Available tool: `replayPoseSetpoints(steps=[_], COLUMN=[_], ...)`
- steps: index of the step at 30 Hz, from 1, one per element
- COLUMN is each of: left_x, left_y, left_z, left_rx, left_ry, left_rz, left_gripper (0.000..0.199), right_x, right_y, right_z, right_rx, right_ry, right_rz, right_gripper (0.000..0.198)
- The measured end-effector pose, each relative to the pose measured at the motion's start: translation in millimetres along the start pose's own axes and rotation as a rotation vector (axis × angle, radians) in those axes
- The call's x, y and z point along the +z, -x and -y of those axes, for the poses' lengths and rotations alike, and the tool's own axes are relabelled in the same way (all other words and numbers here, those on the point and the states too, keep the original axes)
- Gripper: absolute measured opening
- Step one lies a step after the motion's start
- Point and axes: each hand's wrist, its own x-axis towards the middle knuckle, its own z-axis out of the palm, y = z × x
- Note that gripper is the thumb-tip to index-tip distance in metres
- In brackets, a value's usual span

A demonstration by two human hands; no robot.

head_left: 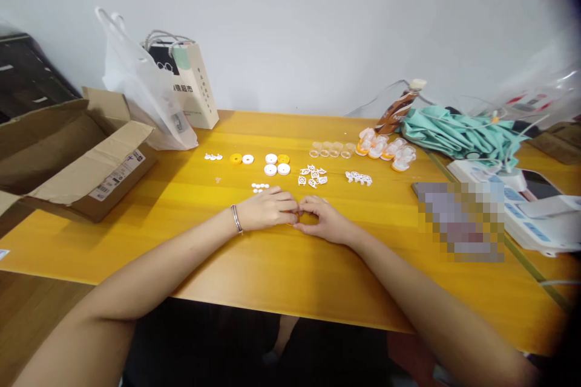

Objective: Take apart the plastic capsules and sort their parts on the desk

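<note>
Near the middle of the table, my left hand (pixel 269 208) and my right hand (pixel 324 221) meet fingertip to fingertip. Between them is a small orange part (pixel 293 218), mostly hidden by the fingers; both hands are closed on it. Just beyond my left hand lie several small white discs (pixel 260 186). Behind those are white and yellow round wheel-like parts (pixel 271 169). White spoked pieces (pixel 313 175) lie beyond my right hand, with a row of white toothed pieces (pixel 358 178) to their right. Clear round cups (pixel 331 150) stand farther back.
Clear-and-orange assembled pieces (pixel 385 149) sit at the back right, by a brown bottle (pixel 402 107) and teal cloth (pixel 458 133). A white power strip (pixel 521 211) is at right. An open cardboard box (pixel 122 178), a plastic bag (pixel 140 84) and a paper bag (pixel 202 84) stand left.
</note>
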Motion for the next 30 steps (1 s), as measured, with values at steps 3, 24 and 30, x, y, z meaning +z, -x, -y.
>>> replayPoseSetpoints(steps=[3,24,30], left_x=[3,11,3], left_y=[2,-1,0], left_z=[1,-8,-11], left_rx=[-0.009,-0.11,-0.128], left_ry=[-0.017,0.118,0.098], left_rz=[0.013,-0.105,-0.177], left_gripper=[0.026,0.022,0.018], right_x=[-1,1,2], right_y=[0,0,0], right_z=[1,-1,-3], right_rx=[0.0,-0.017,-0.02], right_ry=[0.005,-0.001,-0.01], right_rz=[0.012,-0.033,-0.04], right_gripper=[0.008,0.004,0.007])
